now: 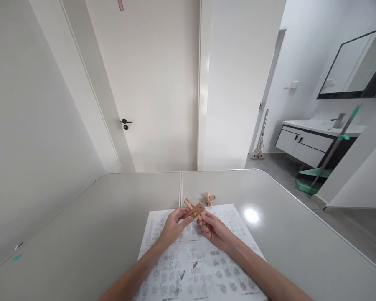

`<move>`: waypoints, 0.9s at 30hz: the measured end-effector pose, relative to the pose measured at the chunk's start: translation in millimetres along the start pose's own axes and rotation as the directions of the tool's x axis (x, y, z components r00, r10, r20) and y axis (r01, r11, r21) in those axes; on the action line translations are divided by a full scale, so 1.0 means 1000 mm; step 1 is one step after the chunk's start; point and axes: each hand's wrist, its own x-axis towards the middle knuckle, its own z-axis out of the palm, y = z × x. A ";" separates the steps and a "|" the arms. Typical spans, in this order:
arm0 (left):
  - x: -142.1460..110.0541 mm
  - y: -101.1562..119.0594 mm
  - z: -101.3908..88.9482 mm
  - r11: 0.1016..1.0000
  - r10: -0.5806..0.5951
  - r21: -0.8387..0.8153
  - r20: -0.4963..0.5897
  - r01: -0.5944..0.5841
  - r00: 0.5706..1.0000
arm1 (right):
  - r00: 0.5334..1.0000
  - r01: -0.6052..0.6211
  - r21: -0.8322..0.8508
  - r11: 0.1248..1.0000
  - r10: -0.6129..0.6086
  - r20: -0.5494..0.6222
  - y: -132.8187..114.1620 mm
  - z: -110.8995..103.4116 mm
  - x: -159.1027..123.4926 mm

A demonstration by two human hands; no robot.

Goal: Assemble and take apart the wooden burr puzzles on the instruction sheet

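Crossed wooden puzzle pieces (198,208) are held above a printed sheet (191,246), one lying over another. My left hand (174,222) is closed, thumb and fingers pinching the flat piece from its left end. From the right, my right hand (214,229) grips the lower end of the crossing piece, its fingers curled. How the pieces join is partly hidden by my fingers. Just beyond my right hand, a small cross-shaped wooden puzzle (209,198) rests on the table at the sheet's far edge. Rows of small puzzle diagrams cover the sheet, too blurred to read.
The grey table (90,234) has a seam running away from me and ends near a white door (156,83). A teal spot (16,257) marks its left side. Off to the right stand a sink cabinet (303,144), a mop (263,133) and a green dustpan (305,186).
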 end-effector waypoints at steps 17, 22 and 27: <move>0.001 0.004 -0.002 0.989 -0.109 -0.109 -0.063 0.102 0.992 | 0.995 0.062 0.046 0.997 -0.058 -0.080 0.001 -0.001 0.004; 0.004 0.011 -0.010 0.990 -0.091 -0.118 -0.105 0.079 0.990 | 0.989 0.115 0.041 0.993 -0.110 -0.101 0.002 -0.014 0.010; 0.014 0.010 -0.025 0.995 -0.002 0.095 -0.315 0.033 0.949 | 0.987 0.113 0.065 0.991 -0.104 -0.122 0.000 -0.018 0.009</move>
